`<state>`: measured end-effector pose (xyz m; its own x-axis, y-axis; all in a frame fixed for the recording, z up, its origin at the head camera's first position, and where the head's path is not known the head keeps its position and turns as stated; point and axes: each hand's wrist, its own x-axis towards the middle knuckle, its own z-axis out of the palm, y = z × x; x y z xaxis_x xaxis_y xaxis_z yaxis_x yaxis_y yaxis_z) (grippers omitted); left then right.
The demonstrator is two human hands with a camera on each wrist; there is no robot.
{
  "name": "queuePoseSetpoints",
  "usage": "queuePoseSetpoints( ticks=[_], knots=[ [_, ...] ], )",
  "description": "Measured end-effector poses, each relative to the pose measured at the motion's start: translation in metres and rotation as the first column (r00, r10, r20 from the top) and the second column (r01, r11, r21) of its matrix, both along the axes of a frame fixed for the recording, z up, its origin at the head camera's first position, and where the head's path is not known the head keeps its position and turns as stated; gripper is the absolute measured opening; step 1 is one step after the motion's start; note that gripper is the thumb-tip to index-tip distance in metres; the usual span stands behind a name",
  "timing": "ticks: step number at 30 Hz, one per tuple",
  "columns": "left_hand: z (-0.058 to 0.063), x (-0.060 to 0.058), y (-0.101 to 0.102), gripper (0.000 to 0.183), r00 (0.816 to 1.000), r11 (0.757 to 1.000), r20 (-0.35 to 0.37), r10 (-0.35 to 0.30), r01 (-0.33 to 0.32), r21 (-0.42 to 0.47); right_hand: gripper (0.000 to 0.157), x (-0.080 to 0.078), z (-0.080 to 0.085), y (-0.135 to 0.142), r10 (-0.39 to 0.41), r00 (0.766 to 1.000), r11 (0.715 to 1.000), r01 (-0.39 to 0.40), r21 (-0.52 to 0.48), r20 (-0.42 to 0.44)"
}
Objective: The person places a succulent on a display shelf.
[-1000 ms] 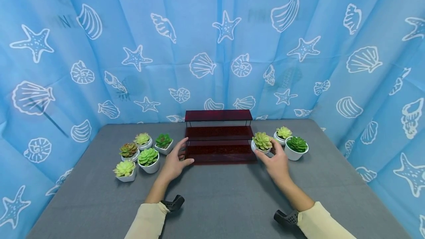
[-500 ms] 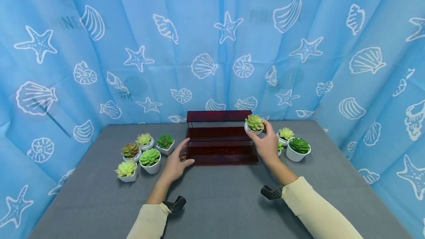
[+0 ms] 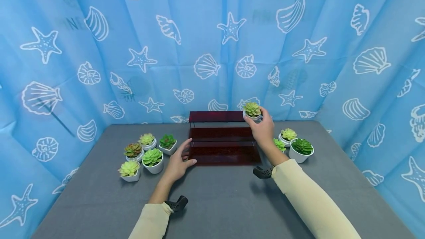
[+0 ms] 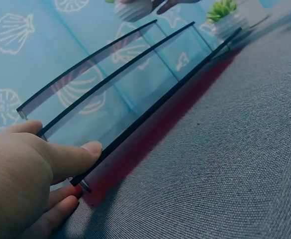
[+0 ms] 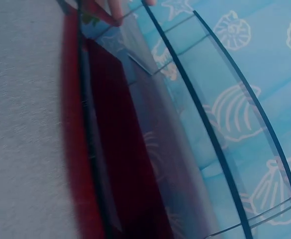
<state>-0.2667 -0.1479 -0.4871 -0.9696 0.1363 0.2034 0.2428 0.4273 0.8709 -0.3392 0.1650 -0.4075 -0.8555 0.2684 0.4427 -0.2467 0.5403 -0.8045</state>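
In the head view my right hand [image 3: 263, 130] holds a small potted succulent [image 3: 251, 110], a yellow-green rosette in a white pot, upright at the right end of the top tier of a dark red, see-through three-tier display stand [image 3: 222, 134]. The left wrist view shows that white pot [image 4: 133, 10] close over the top tier's far end. My left hand [image 3: 176, 165] is at the stand's left end. There its thumb [image 4: 88, 152] lies over the lower tier's front edge, with fingers around the end. The right wrist view looks along the stand's tiers [image 5: 200, 104].
Several potted succulents [image 3: 152, 157] stand grouped on the grey table left of my left hand. To the right are a dark green one [image 3: 301, 146], a yellow-green one [image 3: 288, 134] and another half hidden behind my right wrist. A blue shell-print curtain [image 3: 206, 28] hangs behind.
My right hand has carried the potted succulent up and slightly left, from beside the stand's lower tiers to the top tier's right end. My left hand stays at the left end.
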Motion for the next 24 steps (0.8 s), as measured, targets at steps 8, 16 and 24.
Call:
queuePoseSetpoints(
  ticks=[8, 16, 24],
  knots=[
    [0.000, -0.001, 0.000, 0.079, 1.000, 1.000, 0.014, 0.003, -0.002, -0.002, 0.065, -0.015, 0.006, -0.007, 0.016, 0.998, 0.999, -0.014, -0.033, 0.054],
    [0.000, -0.002, -0.001, 0.079, 1.000, 1.000, 0.021, 0.001, -0.001, 0.015, 0.066, -0.026, 0.005, -0.011, 0.017, 0.998, 1.000, -0.016, -0.021, 0.058],
    [0.000, -0.002, -0.001, 0.079, 1.000, 1.000, 0.007, -0.011, 0.011, 0.015, 0.067, -0.030, 0.003, -0.012, 0.001, 0.996, 1.000, 0.000, -0.009, 0.095]
  ],
)
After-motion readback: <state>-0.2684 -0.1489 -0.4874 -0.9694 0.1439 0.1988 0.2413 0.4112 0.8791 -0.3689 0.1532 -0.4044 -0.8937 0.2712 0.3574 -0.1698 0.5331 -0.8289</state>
